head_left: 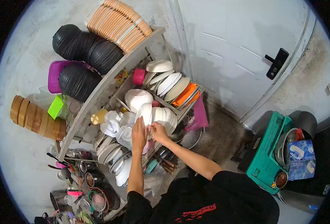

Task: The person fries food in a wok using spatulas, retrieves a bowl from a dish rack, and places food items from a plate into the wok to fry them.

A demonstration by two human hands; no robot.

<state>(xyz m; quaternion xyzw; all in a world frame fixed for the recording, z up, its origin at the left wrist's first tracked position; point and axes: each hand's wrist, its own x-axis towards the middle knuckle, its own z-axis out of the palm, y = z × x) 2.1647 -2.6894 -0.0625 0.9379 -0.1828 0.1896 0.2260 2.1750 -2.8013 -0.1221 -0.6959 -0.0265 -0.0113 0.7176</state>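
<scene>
My left hand (138, 135) is raised at the middle shelf, its fingers stretched out along the near face of a white dish (145, 111) that stands on edge. Close beside it, my right hand (158, 131) has its fingers drawn together in a pinch by the lower edge of a row of white plates (168, 118). Whatever is between those fingers is too small to make out. A large white bowl (138, 98) rests just behind the dish. Clear plastic containers (124, 135) sit left of my left hand.
More plates and bowls (114, 155) lean at the lower left, and others (168, 84) stand at the upper right with an orange dish (186, 94). The top shelf bears black bowl stacks (79, 82) and wooden rings (38, 118). A teal crate (264, 156) stands right, near the door (239, 48).
</scene>
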